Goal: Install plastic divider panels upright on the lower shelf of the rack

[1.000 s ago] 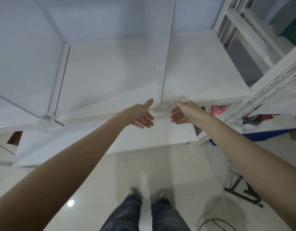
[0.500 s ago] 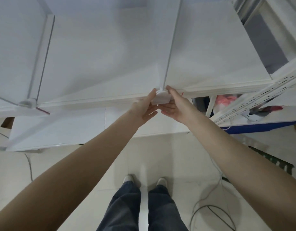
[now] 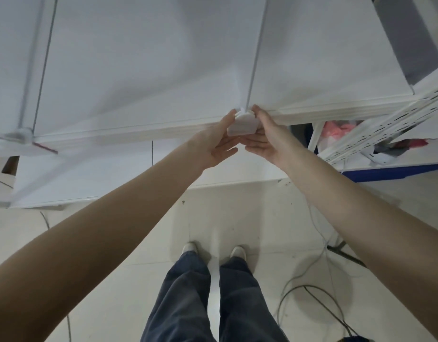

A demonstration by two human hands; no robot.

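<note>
Head view. The flat white shelf board (image 3: 143,77) of the rack fills the upper part of the frame, with its white front rail (image 3: 139,130) running left to right.

A thin translucent plastic divider panel (image 3: 256,50) stands upright on the shelf, seen edge-on as a pale line running from the back of the shelf to the front rail. Its front end meets a small white plastic clip (image 3: 242,123) that sits over the rail.

The left hand (image 3: 216,144) presses against the left side of the clip, thumb up at the rail, the other fingers held together and pointing right beneath the clip. The right hand (image 3: 268,138) mirrors it on the right side, thumb at the top of the clip, fingers together and pointing left underneath. The clip is clamped between the two hands; the fingertips of both hands nearly meet below it.

A second translucent divider panel (image 3: 43,60) stands upright far to the left, ending at a round white fitting (image 3: 24,133) on the rail.

At the right, a white perforated metal upright (image 3: 376,124) slants across the frame. Behind it lie pink plastic bags (image 3: 336,130).

Below, dark blue trousers (image 3: 213,299) and pale shoes (image 3: 189,248) stand on a light tiled floor (image 3: 114,304). Thin cables (image 3: 309,288) loop on the floor at the right.
</note>
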